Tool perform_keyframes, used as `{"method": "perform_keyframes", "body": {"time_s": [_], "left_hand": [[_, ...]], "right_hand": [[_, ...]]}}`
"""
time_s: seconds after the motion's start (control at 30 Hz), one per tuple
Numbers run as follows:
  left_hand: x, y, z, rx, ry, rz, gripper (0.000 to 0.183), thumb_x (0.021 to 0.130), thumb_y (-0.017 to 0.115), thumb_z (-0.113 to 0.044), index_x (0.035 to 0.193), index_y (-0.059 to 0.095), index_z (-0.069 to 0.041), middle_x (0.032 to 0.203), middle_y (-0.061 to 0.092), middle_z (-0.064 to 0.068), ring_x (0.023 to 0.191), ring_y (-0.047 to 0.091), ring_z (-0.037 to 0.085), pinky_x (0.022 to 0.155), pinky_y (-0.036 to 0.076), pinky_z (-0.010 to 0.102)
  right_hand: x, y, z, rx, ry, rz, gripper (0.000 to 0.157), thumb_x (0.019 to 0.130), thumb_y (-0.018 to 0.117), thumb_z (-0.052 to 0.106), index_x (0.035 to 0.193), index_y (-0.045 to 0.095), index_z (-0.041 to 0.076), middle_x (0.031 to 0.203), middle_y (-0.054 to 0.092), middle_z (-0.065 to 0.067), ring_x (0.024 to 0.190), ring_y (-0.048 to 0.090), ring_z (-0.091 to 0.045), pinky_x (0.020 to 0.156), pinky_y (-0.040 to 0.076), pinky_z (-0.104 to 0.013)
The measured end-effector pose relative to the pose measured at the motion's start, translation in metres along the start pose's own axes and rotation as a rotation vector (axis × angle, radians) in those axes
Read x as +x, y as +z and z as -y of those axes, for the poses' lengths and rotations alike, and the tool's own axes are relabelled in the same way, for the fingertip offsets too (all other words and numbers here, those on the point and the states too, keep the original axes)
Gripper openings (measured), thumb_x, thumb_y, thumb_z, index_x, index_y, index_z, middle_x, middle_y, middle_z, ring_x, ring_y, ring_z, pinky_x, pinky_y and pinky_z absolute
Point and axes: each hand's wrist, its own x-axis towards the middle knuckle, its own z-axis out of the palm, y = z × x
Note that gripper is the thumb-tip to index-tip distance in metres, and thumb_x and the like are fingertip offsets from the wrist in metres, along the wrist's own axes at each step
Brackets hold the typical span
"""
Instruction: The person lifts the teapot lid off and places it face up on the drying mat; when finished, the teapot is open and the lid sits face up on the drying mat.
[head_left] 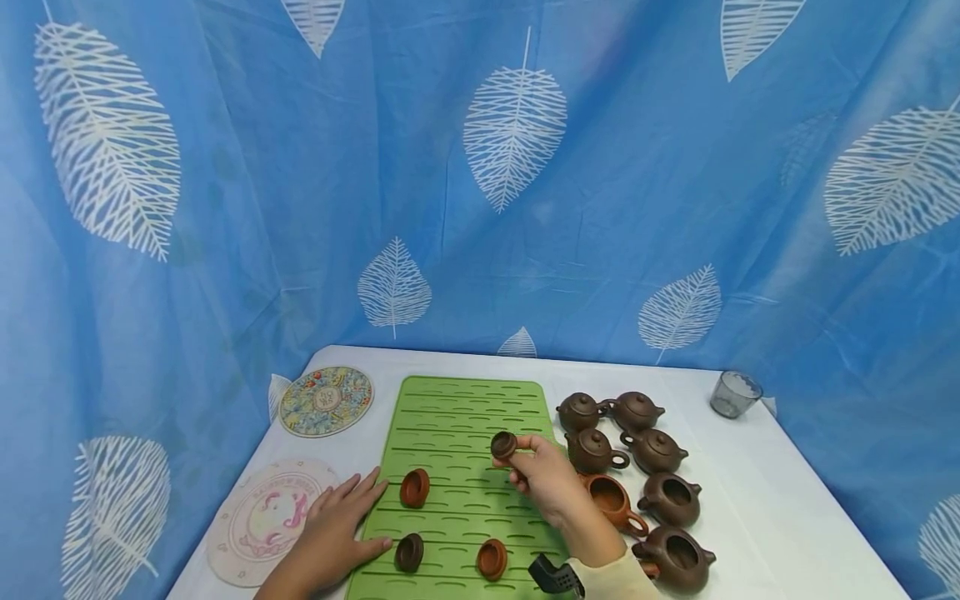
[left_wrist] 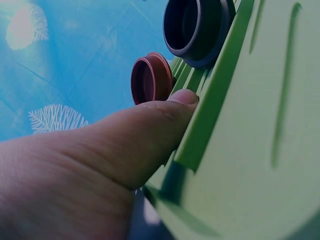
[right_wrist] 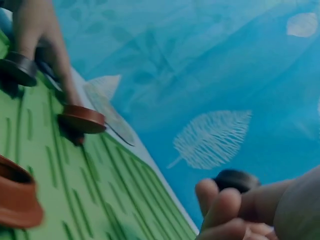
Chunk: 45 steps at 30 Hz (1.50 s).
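Observation:
My right hand (head_left: 551,483) pinches a dark brown teapot lid (head_left: 503,445) above the green mat (head_left: 465,400); the right wrist view shows the same lid (right_wrist: 237,180) between thumb and fingers. Spread flat, my left hand (head_left: 330,529) rests at the mat's left edge. Its thumb lies beside the edge in the left wrist view. Three lids sit on the mat, hollow sides showing: a reddish-brown lid (head_left: 415,488) past the left fingertips, a dark lid (head_left: 409,552) near the left thumb, and another reddish-brown lid (head_left: 492,559) nearer the front.
Right of the mat stand several teapots: lidded dark ones (head_left: 592,450) behind, open dark ones (head_left: 678,558) and an open reddish one (head_left: 607,500) in front. My right forearm partly covers the reddish one. A glass (head_left: 734,395) stands far right; two round mats (head_left: 326,402) lie left.

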Motion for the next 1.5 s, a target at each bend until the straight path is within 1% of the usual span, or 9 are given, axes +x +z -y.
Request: {"method": "perform_keyframes", "body": {"time_s": [0.2,0.4,0.63,0.9,1.07,1.17,1.3,1.4,1.5], "left_hand": [[-0.002,-0.004,-0.001,-0.003,-0.016,0.013,0.087,0.082,0.086,-0.052,0.155,0.055,-0.016,0.169,0.038,0.006,0.155,0.032,0.043,0.120,0.019,0.076],[0.001,-0.003,-0.002,-0.011,-0.004,0.005,0.086,0.082,0.086,-0.052,0.155,0.055,-0.018,0.169,0.037,0.005,0.155,0.032,0.043,0.121,0.018,0.075],[-0.001,-0.001,-0.002,-0.015,-0.010,0.007,0.086,0.082,0.087,-0.050,0.154,0.055,-0.016,0.169,0.038,0.007,0.155,0.032,0.044,0.121,0.018,0.076],[0.000,-0.001,-0.002,-0.009,-0.005,-0.002,0.085,0.082,0.087,-0.049,0.154,0.055,-0.016,0.169,0.039,0.007,0.154,0.032,0.044,0.121,0.019,0.076],[0.000,-0.001,-0.001,-0.006,-0.010,0.005,0.087,0.082,0.086,-0.051,0.154,0.055,-0.016,0.169,0.038,0.006,0.155,0.032,0.044,0.121,0.018,0.076],[0.000,-0.001,-0.001,-0.001,-0.010,0.004,0.087,0.082,0.086,-0.052,0.155,0.055,-0.016,0.169,0.038,0.006,0.155,0.032,0.044,0.121,0.019,0.076],[0.001,-0.001,0.000,-0.003,-0.007,0.003,0.086,0.082,0.086,-0.051,0.154,0.055,-0.016,0.169,0.038,0.006,0.155,0.032,0.044,0.121,0.019,0.075],[0.001,0.000,0.000,-0.015,-0.009,0.011,0.086,0.082,0.086,-0.051,0.155,0.055,-0.016,0.169,0.038,0.007,0.154,0.032,0.044,0.121,0.019,0.074],[0.001,0.001,0.000,-0.019,-0.014,0.019,0.086,0.082,0.086,-0.052,0.154,0.055,-0.017,0.169,0.038,0.007,0.154,0.032,0.045,0.121,0.019,0.074]], "right_hand": [[-0.005,0.015,-0.014,-0.086,0.058,0.035,0.027,0.107,0.061,0.018,0.125,0.061,-0.003,0.096,0.078,-0.008,0.062,0.056,-0.009,0.052,0.044,-0.021],[-0.006,0.019,-0.024,-0.129,0.084,0.040,0.017,0.107,0.059,0.011,0.117,0.062,-0.002,0.091,0.078,-0.009,0.061,0.057,-0.010,0.053,0.044,-0.023],[-0.006,0.021,-0.026,-0.170,0.106,0.049,0.013,0.105,0.061,0.009,0.113,0.063,-0.001,0.090,0.079,-0.010,0.061,0.060,-0.009,0.053,0.045,-0.023],[-0.007,0.026,-0.025,-0.260,0.089,0.028,0.006,0.104,0.060,0.005,0.106,0.063,0.000,0.083,0.076,-0.011,0.057,0.060,-0.011,0.048,0.047,-0.023],[-0.008,0.026,-0.022,-0.269,0.093,0.026,0.005,0.104,0.057,0.001,0.105,0.062,-0.001,0.082,0.074,-0.012,0.057,0.061,-0.012,0.049,0.050,-0.023],[-0.009,0.021,-0.018,-0.308,0.073,0.032,0.010,0.102,0.055,-0.002,0.110,0.061,-0.002,0.080,0.072,-0.011,0.057,0.061,-0.013,0.049,0.051,-0.025],[-0.011,0.003,-0.002,-0.515,-0.020,0.030,0.020,0.100,0.057,0.000,0.119,0.062,-0.003,0.076,0.067,-0.009,0.057,0.059,-0.016,0.049,0.047,-0.029],[-0.012,-0.017,0.016,-0.661,-0.071,-0.006,0.022,0.102,0.061,0.006,0.123,0.064,-0.001,0.080,0.067,-0.009,0.062,0.060,-0.018,0.052,0.045,-0.031],[-0.010,-0.039,0.032,-0.717,-0.082,-0.076,0.022,0.103,0.065,0.012,0.123,0.067,0.004,0.088,0.069,-0.009,0.070,0.064,-0.020,0.058,0.049,-0.034]]}}
